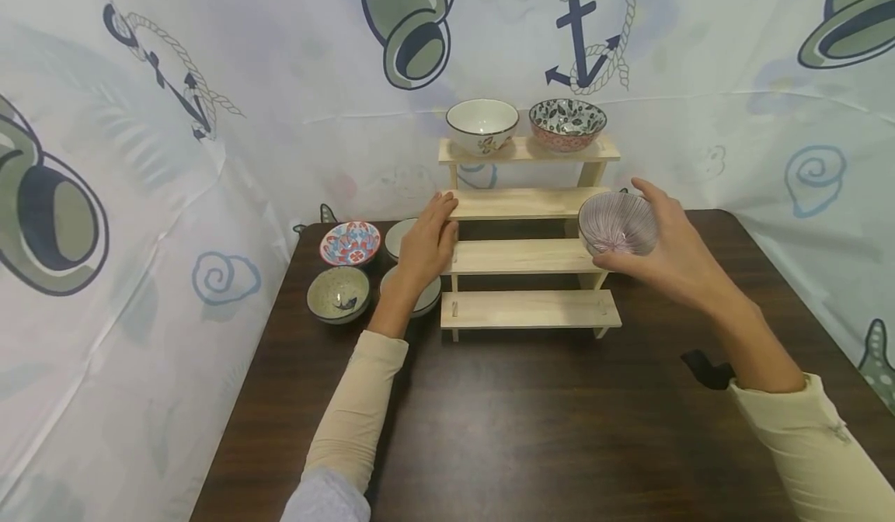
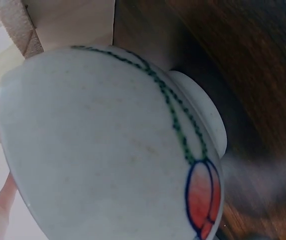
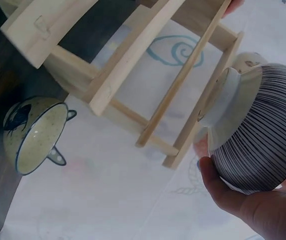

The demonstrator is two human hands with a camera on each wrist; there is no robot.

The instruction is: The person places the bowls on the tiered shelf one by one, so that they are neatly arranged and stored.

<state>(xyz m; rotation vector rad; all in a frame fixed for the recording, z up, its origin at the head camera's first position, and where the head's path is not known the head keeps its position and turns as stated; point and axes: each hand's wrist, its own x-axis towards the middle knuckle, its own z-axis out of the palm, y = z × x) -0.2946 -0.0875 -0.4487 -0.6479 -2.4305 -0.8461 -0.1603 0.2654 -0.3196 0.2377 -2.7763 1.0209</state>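
My right hand (image 1: 674, 246) holds a small bowl (image 1: 618, 224) by its rim and side, thumb below and fingers above. The bowl is tilted, its purple-striped inside facing the head camera. In the right wrist view its dark-lined outer wall and pale foot (image 3: 225, 97) show. My left hand (image 1: 426, 246) touches the left side of a stepped wooden stand (image 1: 531, 308), its fingertips at the second step from the top. On the top step sit a white bowl (image 1: 482, 122) and a black-and-white patterned bowl (image 1: 568, 122) with a reddish outside.
Left of the stand are a red-and-blue patterned bowl (image 1: 349, 243), a speckled olive bowl (image 1: 339, 295) and two pale bowls partly hidden by my left arm. A white bowl (image 2: 97, 135) fills much of the left wrist view. The dark table (image 1: 531, 421) meets a printed cloth backdrop (image 1: 280, 56).
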